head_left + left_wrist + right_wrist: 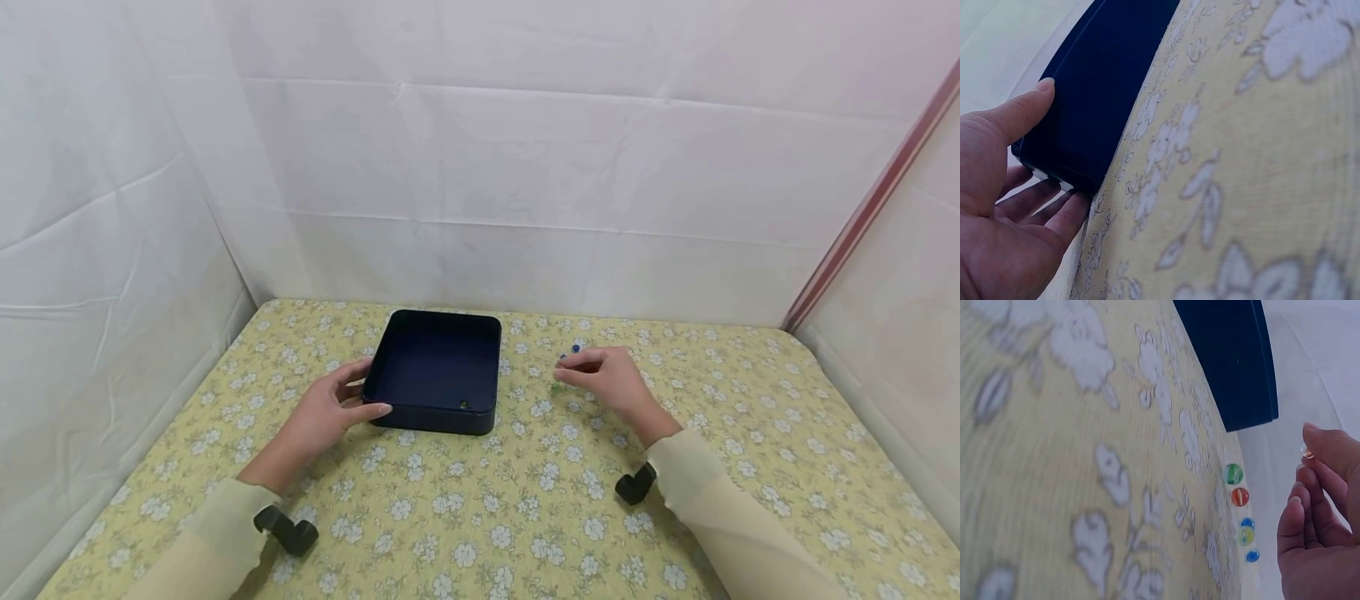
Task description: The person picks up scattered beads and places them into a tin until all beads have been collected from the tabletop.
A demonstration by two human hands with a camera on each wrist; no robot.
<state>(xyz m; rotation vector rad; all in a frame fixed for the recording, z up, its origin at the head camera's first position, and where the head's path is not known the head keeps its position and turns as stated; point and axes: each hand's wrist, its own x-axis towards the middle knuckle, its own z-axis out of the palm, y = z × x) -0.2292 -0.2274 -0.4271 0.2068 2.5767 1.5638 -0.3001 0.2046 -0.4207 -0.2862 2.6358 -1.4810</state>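
A square dark blue box with an open top rests on the cloth. My left hand grips its near left corner, thumb on the front wall and fingers against the left side, as the left wrist view also shows. Inside the box, near the front right corner, lies a small greenish marble. Right of the box, my right hand pinches a clear marble between thumb and forefinger, above the cloth. Beneath it are several glass marbles, among them a green one, a red one and a yellow one.
A yellow flowered cloth covers the table. White sheets hang behind it and at both sides, with a red strip at the right corner. Black camera mounts sit on both wrists.
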